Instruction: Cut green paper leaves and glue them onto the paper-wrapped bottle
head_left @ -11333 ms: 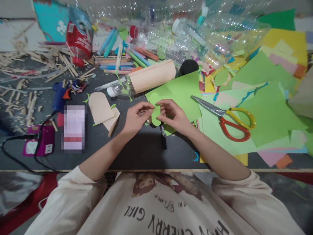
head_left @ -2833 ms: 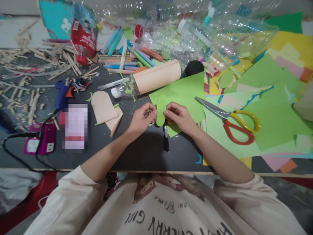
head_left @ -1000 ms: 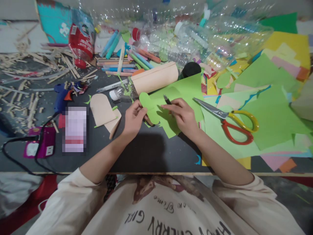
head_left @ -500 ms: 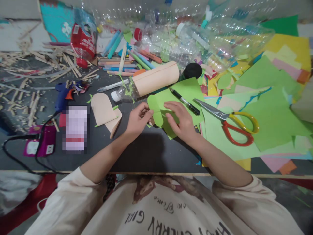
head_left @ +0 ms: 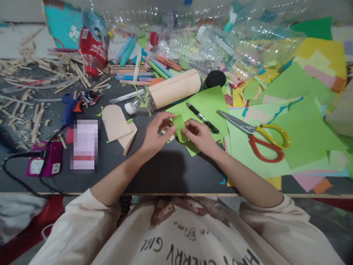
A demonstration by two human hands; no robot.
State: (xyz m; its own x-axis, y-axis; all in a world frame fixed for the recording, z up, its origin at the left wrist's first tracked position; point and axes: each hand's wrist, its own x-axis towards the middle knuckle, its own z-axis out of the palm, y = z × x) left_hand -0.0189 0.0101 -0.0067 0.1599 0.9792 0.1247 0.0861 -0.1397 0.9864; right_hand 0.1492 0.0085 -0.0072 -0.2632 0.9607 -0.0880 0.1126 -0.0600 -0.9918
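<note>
A small piece of green paper is held up between my two hands over the desk. My left hand has its index finger and thumb at the paper's left edge. At the right edge, the curled fingers of my right hand pinch it. Beneath lies a larger green sheet with a black pen on it. A bottle wrapped in peach paper lies just behind my hands. Cut peach paper pieces with green strips rest to the left.
Scissors with red and yellow handles lie on green sheets at the right. A blue glue gun, a phone-like blurred object and a purple box are left. Clear plastic bottles, markers and wood sticks crowd the desk.
My right hand has closed from spread fingers into a pinch on the green piece. The piece now looks smaller or folded, and the pen has shifted slightly left.
</note>
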